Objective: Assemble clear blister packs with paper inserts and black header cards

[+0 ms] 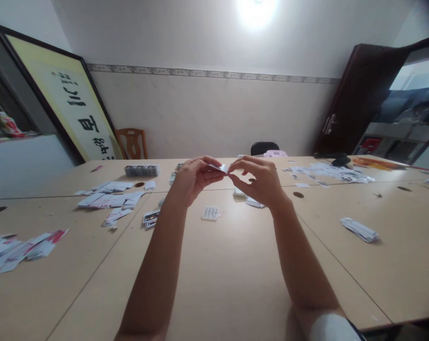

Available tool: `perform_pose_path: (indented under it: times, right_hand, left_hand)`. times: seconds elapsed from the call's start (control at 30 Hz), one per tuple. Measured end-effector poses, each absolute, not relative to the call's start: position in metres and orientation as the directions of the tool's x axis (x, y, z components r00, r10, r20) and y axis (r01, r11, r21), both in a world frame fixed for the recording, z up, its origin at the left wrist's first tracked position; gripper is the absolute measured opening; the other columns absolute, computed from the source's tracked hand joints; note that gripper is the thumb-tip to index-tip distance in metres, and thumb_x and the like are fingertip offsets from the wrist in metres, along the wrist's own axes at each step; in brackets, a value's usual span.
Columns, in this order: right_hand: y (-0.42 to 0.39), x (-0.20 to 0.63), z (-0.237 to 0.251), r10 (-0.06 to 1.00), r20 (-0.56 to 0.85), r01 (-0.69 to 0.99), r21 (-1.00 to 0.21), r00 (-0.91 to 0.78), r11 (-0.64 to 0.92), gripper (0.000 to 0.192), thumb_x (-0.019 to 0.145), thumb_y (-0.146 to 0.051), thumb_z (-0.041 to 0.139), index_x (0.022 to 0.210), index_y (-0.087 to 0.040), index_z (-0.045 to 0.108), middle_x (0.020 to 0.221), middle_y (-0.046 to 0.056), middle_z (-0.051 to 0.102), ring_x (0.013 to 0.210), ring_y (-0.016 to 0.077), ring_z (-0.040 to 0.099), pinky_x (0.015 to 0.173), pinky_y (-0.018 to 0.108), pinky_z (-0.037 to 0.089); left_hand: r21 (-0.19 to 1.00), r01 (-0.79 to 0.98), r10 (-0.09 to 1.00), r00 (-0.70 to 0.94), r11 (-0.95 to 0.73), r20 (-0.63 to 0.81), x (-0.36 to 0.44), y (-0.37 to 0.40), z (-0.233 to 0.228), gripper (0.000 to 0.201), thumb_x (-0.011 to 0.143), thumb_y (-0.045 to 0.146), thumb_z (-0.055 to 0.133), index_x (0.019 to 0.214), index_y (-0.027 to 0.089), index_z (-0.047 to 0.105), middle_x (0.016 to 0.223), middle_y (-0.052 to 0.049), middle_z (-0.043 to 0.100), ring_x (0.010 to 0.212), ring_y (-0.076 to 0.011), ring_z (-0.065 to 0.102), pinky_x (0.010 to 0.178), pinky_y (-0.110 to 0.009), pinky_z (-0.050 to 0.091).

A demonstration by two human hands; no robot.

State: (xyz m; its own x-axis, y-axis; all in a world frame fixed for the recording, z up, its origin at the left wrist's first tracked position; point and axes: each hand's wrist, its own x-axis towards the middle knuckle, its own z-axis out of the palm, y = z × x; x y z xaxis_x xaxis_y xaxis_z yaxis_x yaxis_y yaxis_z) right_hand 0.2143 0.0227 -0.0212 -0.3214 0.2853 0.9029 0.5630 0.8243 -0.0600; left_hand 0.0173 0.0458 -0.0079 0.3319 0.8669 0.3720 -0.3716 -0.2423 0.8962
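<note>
**Both hands pinched one small card above the counter**

The left hand (195, 177) and the right hand (259, 182) were raised over the middle of the counter (218, 274). Between them was a small white card (221, 167); the fingers of each hand were pressed together on one end of it, left and right. Under the hands, another small card (210, 213) lay flat on the counter. A pile of white cards (108, 199) lay at the left, and a small stack (359, 229) lay well apart at the right.

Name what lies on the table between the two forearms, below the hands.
In the head view, one small white card lies on the table there; otherwise that stretch is bare.
</note>
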Motion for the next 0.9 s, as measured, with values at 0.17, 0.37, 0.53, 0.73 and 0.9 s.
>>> perform_pose_path:
  times: [0.17,0.37,0.53,0.73,0.9]
  right_hand:
    - [0.0227,0.2131,-0.0220,0.231,0.922,0.571,-0.013,-0.310,0.821,0.015,0.091,-0.017,0.059,0.090,-0.024,0.072,0.090,-0.002,0.076,0.076,0.0139,0.069,0.065,0.030,0.055]
    - [0.0241,0.2108,-0.0229,0.168,0.936,0.604,0.057,-0.308,0.795,0.015,0.091,-0.017,0.059,0.089,-0.023,0.072,0.092,-0.001,0.078,0.076,0.0145,0.072,0.063,0.029,0.056]
    - [0.0264,0.2098,-0.0237,0.074,0.954,0.631,0.132,-0.289,0.765,0.015,0.090,-0.013,0.061,0.086,-0.022,0.071,0.088,-0.001,0.078,0.075,0.0145,0.072,0.066,0.029,0.057]
    - [0.0265,0.2093,-0.0235,0.133,0.954,0.601,0.058,-0.268,0.797,0.016,0.092,-0.014,0.058,0.086,-0.023,0.070,0.086,-0.001,0.076,0.072,0.0131,0.069,0.064,0.027,0.057]
    - [0.0258,0.2063,-0.0233,0.238,0.955,0.566,-0.100,-0.176,0.819,0.015,0.090,-0.019,0.057,0.082,-0.024,0.069,0.082,-0.002,0.072,0.071,0.0131,0.065,0.063,0.028,0.058]
  left_hand:
    - [0.890,-0.386,0.861,0.339,-0.240,0.380,0.0163,0.0459,-0.0075,0.027,0.083,0.013,0.049,0.075,0.015,0.074,0.075,-0.006,0.074,0.072,-0.0154,0.073,0.081,-0.030,0.061]
    - [0.878,-0.415,0.858,0.335,-0.237,0.390,0.0170,0.0448,-0.0059,0.026,0.083,0.012,0.049,0.076,0.014,0.074,0.074,-0.007,0.074,0.073,-0.0165,0.074,0.082,-0.031,0.061]
    - [0.873,-0.427,0.853,0.339,-0.237,0.397,0.0175,0.0437,-0.0055,0.025,0.082,0.012,0.050,0.078,0.012,0.074,0.075,-0.008,0.074,0.074,-0.0174,0.074,0.085,-0.034,0.060]
    - [0.878,-0.410,0.865,0.315,-0.248,0.391,0.0184,0.0423,-0.0054,0.026,0.082,0.013,0.049,0.076,0.013,0.074,0.076,-0.008,0.074,0.074,-0.0185,0.075,0.086,-0.036,0.060]
    - [0.876,-0.390,0.865,0.290,-0.284,0.409,0.0199,0.0403,-0.0044,0.024,0.081,0.014,0.051,0.073,0.014,0.073,0.076,-0.007,0.074,0.076,-0.0203,0.076,0.086,-0.035,0.060]
